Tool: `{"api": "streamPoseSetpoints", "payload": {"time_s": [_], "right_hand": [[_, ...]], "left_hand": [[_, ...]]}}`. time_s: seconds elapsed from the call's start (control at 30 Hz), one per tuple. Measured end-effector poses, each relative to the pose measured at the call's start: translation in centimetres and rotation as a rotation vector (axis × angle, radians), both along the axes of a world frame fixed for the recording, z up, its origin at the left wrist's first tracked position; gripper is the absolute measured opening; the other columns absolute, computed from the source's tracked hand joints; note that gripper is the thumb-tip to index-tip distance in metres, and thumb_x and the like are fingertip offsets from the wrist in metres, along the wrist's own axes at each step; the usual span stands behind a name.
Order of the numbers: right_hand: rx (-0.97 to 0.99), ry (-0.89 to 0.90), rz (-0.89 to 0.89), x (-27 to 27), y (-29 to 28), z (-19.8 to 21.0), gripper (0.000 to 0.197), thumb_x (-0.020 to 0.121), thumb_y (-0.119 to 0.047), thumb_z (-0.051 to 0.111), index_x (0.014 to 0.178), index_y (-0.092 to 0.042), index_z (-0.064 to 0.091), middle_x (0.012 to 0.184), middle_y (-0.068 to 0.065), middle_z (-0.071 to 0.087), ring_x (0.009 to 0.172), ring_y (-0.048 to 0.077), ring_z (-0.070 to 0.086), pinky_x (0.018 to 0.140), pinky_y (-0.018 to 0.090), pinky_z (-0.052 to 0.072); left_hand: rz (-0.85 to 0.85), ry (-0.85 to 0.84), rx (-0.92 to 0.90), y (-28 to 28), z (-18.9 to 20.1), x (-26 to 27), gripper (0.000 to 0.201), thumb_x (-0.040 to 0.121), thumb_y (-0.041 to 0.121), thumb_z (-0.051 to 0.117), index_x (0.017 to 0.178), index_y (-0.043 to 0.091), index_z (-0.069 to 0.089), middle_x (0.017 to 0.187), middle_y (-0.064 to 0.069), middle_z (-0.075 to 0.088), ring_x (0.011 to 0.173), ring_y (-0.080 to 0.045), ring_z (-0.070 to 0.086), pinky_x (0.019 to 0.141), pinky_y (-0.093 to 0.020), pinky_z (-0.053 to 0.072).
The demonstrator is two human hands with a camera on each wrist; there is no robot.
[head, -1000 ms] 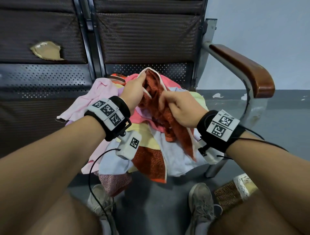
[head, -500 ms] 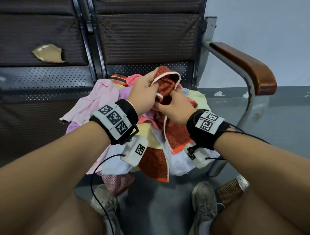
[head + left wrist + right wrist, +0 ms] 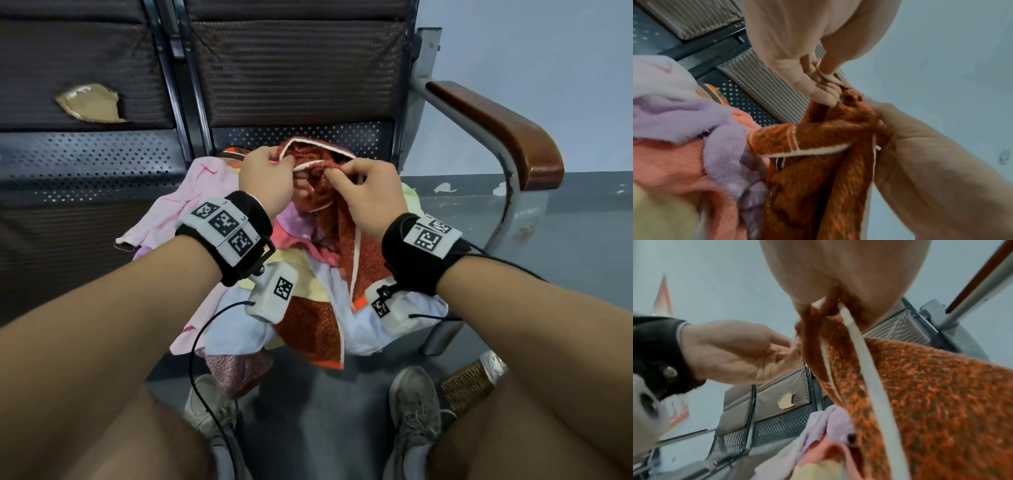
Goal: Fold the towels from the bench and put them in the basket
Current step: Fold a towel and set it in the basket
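A rust-orange towel (image 3: 344, 222) with a cream border hangs over the heap of towels (image 3: 376, 325) on the bench seat. My left hand (image 3: 284, 163) pinches its cream edge at the top. My right hand (image 3: 334, 172) pinches the same edge just to the right, a few centimetres away. In the left wrist view the left hand (image 3: 826, 84) holds the border between thumb and fingers, and the orange towel (image 3: 818, 178) drops below. From the right wrist, the right hand (image 3: 830, 305) grips bunched orange towel (image 3: 920, 386). A wicker basket (image 3: 467, 385) shows on the floor at lower right, mostly hidden by my leg.
Pink (image 3: 191, 192), lilac (image 3: 694, 116) and yellow towels lie tangled in the heap. The bench's perforated metal back (image 3: 301, 137) stands right behind it. A wooden armrest (image 3: 496, 126) juts out on the right. My shoes (image 3: 412, 411) rest on the grey floor below the seat.
My hands came together from a wider hold on the orange towel. Both now pinch its cream edge side by side, and the right hand has moved up from the towel's body.
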State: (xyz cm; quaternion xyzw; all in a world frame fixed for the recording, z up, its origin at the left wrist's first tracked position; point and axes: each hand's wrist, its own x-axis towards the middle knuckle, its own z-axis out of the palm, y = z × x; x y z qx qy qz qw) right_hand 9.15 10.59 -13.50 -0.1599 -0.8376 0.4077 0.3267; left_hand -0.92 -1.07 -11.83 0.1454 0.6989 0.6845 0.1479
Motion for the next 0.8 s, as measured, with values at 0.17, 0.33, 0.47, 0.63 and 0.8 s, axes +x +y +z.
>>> {"api": "streamPoseSetpoints", "payload": {"time_s": [0.17, 0.33, 0.47, 0.63, 0.8], "right_hand": [[0.03, -0.166, 0.179, 0.3, 0.3, -0.6, 0.053, 0.09, -0.051, 0.067, 0.058, -0.01, 0.055, 0.052, -0.009, 0.044, 0.049, 0.007, 0.039, 0.053, 0.026, 0.037], [0.339, -0.45, 0.13, 0.1, 1.1, -2.0, 0.034, 0.091, -0.037, 0.067, 0.066, -0.016, 0.059, 0.064, -0.001, 0.053, 0.058, 0.013, 0.047, 0.057, 0.029, 0.029], [0.137, -0.46, 0.13, 0.0, 1.6, -2.3, 0.042, 0.098, -0.026, 0.056, 0.057, -0.02, 0.05, 0.051, -0.007, 0.044, 0.043, 0.001, 0.045, 0.05, 0.025, 0.03], [0.01, -0.286, 0.036, 0.1, 2.5, -1.5, 0.058, 0.099, -0.032, 0.057, 0.05, -0.02, 0.03, 0.04, -0.009, 0.028, 0.041, 0.01, 0.03, 0.053, 0.032, 0.027], [0.288, -0.394, 0.146, 1.1, 3.4, -0.7, 0.053, 0.078, -0.055, 0.077, 0.049, -0.02, 0.049, 0.048, -0.009, 0.048, 0.048, 0.006, 0.045, 0.049, 0.017, 0.033]], "left_hand": [[-0.056, -0.132, 0.219, 0.1, 1.3, 0.5, 0.03, 0.107, 0.017, 0.039, 0.084, 0.007, 0.054, 0.077, -0.012, 0.067, 0.06, -0.018, 0.069, 0.056, -0.03, 0.057], [-0.026, -0.212, 0.274, 0.3, 2.1, 0.5, 0.03, 0.105, 0.02, 0.043, 0.079, 0.008, 0.055, 0.08, -0.016, 0.063, 0.07, -0.026, 0.065, 0.083, -0.05, 0.056], [-0.042, -0.196, 0.24, -0.1, 1.9, 0.1, 0.026, 0.101, 0.017, 0.05, 0.078, 0.008, 0.057, 0.081, -0.014, 0.064, 0.074, -0.024, 0.067, 0.076, -0.046, 0.059], [-0.145, -0.086, 0.084, -1.6, 1.0, -1.4, 0.011, 0.09, 0.001, 0.063, 0.086, 0.009, 0.069, 0.081, -0.005, 0.069, 0.069, -0.01, 0.067, 0.064, -0.022, 0.055], [0.159, -0.018, 0.012, -2.0, 0.1, -3.0, 0.015, 0.088, -0.001, 0.053, 0.087, 0.003, 0.067, 0.083, -0.017, 0.067, 0.075, -0.029, 0.069, 0.058, -0.03, 0.058]]}}
